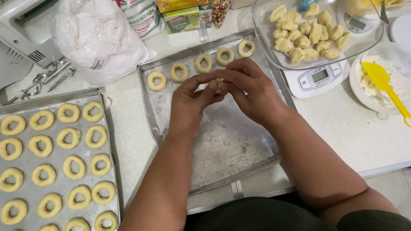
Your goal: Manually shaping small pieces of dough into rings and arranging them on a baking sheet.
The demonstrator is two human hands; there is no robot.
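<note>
Dough piece [219, 83], small and pale, sits pinched between the fingertips of both our hands above the half-filled baking tray [231, 149] in front of us; so little of it shows between the fingers that we cannot tell which way its long axis runs. Our left hand [192, 103] is curled nearly closed, thumb and forefinger pressed on the dough from the left, and our right hand [249, 89] closes on it from the right, fingers folded over the top. Along the far edge of this tray lie five dough rings [203, 63] in a slightly rising row, just beyond our knuckles; the rest of the floured tray is bare. To the left, well apart, a second tray [39, 177] holds twenty-five rings in five rows of five. To the right, a clear glass bowl [309, 22] with roughly twenty portioned dough lumps rests on a white kitchen scale [319, 78]. Beside it stands a white bowl [386, 81] with a yellow spatula [388, 90] lying across it. A white flour bag [97, 37] and a hand mixer [19, 29] stand at the back.
</note>
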